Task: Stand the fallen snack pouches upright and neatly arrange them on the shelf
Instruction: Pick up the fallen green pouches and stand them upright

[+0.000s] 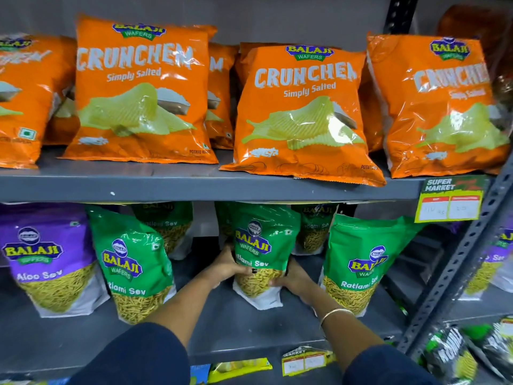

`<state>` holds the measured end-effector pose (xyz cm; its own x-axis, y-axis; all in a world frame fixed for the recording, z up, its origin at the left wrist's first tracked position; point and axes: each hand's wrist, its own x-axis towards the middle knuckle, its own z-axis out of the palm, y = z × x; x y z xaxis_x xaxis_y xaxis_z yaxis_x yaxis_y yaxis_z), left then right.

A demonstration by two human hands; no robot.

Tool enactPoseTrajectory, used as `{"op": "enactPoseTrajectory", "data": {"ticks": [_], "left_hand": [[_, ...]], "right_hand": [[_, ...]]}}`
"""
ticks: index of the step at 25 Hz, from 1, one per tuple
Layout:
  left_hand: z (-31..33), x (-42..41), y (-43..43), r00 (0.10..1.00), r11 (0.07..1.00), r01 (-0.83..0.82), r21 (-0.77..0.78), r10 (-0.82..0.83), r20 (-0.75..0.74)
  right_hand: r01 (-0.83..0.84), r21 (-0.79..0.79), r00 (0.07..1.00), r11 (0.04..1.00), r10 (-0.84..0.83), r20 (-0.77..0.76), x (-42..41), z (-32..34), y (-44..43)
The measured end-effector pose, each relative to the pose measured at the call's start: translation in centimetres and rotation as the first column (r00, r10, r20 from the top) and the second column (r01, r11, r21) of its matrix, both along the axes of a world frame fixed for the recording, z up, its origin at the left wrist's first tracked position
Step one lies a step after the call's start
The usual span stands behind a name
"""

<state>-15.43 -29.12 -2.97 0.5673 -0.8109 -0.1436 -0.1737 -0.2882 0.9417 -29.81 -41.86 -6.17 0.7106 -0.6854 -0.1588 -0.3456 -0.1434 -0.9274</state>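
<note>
A green Ratlami Sev pouch [262, 245] stands upright in the middle of the lower grey shelf [236, 326]. My left hand [227, 266] grips its left side and my right hand [291, 282] grips its lower right side. Another green pouch [133, 262] leans at the left and a third green pouch [361, 262] stands at the right. More green pouches [169, 223] stand behind them. A purple Aloo Sev pouch [47, 257] stands at the far left.
The upper shelf [194, 187] carries a row of orange Crunchem bags [138, 93]. A price tag [449, 201] hangs at its right end. A perforated metal upright [458, 262] borders the right side, with more pouches beyond it. Yellow packets [238, 368] lie below.
</note>
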Motion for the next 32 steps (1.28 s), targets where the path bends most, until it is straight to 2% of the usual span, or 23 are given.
{"op": "enactPoseTrajectory", "data": {"ticks": [3, 6, 9, 11, 12, 17, 24, 32], "left_hand": [[-0.2, 0.8, 0.1, 0.998, 0.998, -0.017, 0.065, 0.014, 0.055], [-0.2, 0.4, -0.2, 0.997, 0.997, -0.069, 0.033, 0.068, 0.029], [-0.6, 0.1, -0.3, 0.998, 0.998, -0.055, 0.007, 0.055, -0.003], [-0.9, 0.0, -0.3, 1.0, 1.0, 0.008, 0.006, -0.008, -0.028], [-1.1, -0.1, -0.3, 0.999, 1.0, 0.001, 0.007, -0.001, -0.033], [-1.8, -2.1, 0.9, 0.995, 0.995, -0.089, -0.054, 0.086, -0.047], [-2.1, -4.6, 3.0, 0.99, 0.992, -0.123, -0.009, 0.123, 0.062], [-2.0, -4.4, 4.9, 0.985, 0.987, -0.16, -0.021, 0.161, 0.06]], "right_hand": [[0.018, 0.006, 0.999, 1.0, -0.019, 0.027, -0.6, 0.6, -1.1], [0.122, -0.017, 0.992, 0.992, -0.121, 0.045, -0.4, 0.8, -1.2], [-0.038, 0.129, 0.991, 0.991, 0.021, 0.132, -0.5, 1.0, -0.9], [-0.195, 0.186, 0.972, 0.963, 0.164, 0.17, -0.6, 1.5, -0.2], [-0.215, 0.199, 0.967, 0.956, 0.18, 0.177, -0.6, 1.5, -0.2], [-0.157, 0.141, 0.978, 0.977, 0.134, 0.162, -1.5, 0.8, 0.1], [-0.144, 0.129, 0.989, 0.981, 0.145, 0.001, -4.4, 1.3, 1.7], [-0.222, 0.191, 0.972, 0.956, 0.201, 0.124, -3.6, 1.6, 3.9]]}}
